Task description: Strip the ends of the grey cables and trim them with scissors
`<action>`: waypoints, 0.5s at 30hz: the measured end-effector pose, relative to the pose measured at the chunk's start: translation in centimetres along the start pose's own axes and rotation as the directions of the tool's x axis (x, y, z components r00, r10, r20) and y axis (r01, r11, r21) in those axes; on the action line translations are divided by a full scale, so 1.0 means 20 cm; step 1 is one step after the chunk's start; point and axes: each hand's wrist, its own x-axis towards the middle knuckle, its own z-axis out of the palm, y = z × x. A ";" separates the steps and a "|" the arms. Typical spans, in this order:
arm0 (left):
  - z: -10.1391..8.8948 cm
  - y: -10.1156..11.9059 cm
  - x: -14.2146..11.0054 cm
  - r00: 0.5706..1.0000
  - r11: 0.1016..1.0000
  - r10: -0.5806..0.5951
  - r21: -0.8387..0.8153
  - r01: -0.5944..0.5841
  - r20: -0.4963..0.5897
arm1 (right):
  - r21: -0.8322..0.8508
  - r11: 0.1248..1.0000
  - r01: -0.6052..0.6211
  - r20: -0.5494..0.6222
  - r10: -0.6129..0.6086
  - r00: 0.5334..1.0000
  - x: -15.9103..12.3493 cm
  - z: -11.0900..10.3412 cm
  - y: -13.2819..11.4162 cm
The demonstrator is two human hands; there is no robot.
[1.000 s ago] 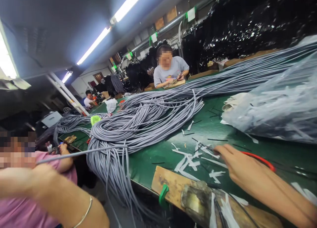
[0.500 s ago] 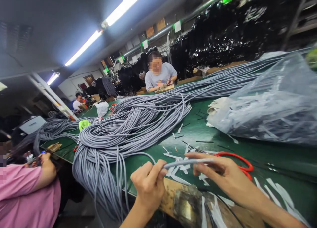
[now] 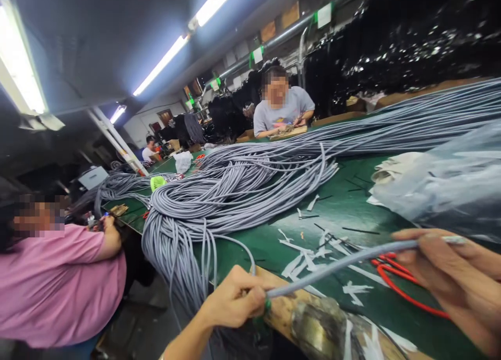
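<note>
A grey cable [image 3: 336, 261] stretches between my two hands above the near edge of the green table [image 3: 270, 240]. My left hand [image 3: 238, 300] is closed around it at the left. Farther right, my right hand [image 3: 450, 266] pinches the cable close to its pale end, which sticks out past the fingers. Below my right hand lie scissors with red handles [image 3: 403, 279], partly covered by the hand. A wooden board with a worn metal block [image 3: 319, 326] sits under the cable. White strips [image 3: 305, 261] are strewn on the table beyond it.
A large pile of grey cables [image 3: 203, 198] spreads over the table and hangs off its edge. At the right lies a clear plastic bag [image 3: 462, 177]. A person in pink [image 3: 66, 282] sits at the left; another in grey [image 3: 284, 109] works across the table.
My right hand has moved right along with the cable end, and a longer piece of cable now spans my hands. The view has shifted left.
</note>
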 end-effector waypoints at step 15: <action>0.33 -0.03 0.13 0.749 0.934 -0.063 0.225 0.277 -0.660 | -0.315 0.906 0.282 0.438 -0.125 0.890 -0.11 0.18 0.07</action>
